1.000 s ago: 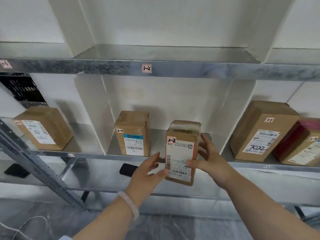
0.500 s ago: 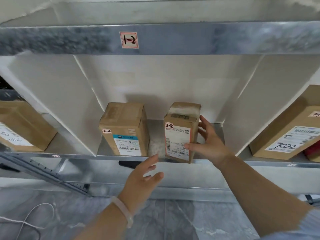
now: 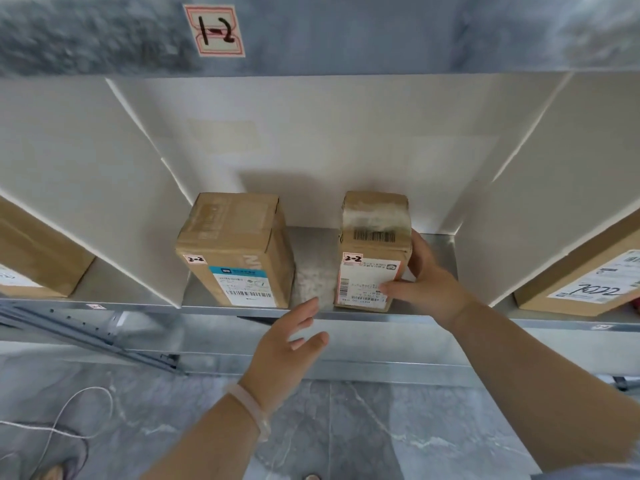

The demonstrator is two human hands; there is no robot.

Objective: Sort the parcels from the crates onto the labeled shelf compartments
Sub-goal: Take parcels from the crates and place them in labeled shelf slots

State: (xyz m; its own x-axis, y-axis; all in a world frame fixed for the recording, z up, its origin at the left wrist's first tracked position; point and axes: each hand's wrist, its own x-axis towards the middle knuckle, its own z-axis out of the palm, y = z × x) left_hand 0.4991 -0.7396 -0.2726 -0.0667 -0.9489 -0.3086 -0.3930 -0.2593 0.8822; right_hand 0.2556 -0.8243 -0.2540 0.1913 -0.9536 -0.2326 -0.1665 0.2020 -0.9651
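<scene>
Head camera, looking forward and down into a metal shelf's middle compartment. A tall brown parcel (image 3: 372,251) tagged 2-2 stands upright at the front of the shelf (image 3: 398,317). The right hand (image 3: 429,285) grips it, thumb across the front label and fingers wrapped round its right side. The left hand (image 3: 287,344) hovers just below the shelf edge, fingers loosely spread and holding nothing. A second parcel (image 3: 235,251), also tagged 2-2, stands to the left with a bare gap between them. A tag reading 1-2 (image 3: 214,31) marks the beam above. The held parcel's base appears fully on the shelf, though wide-angle distortion makes this uncertain. Being narrow and close to the lip, it could topple forward when released.
</scene>
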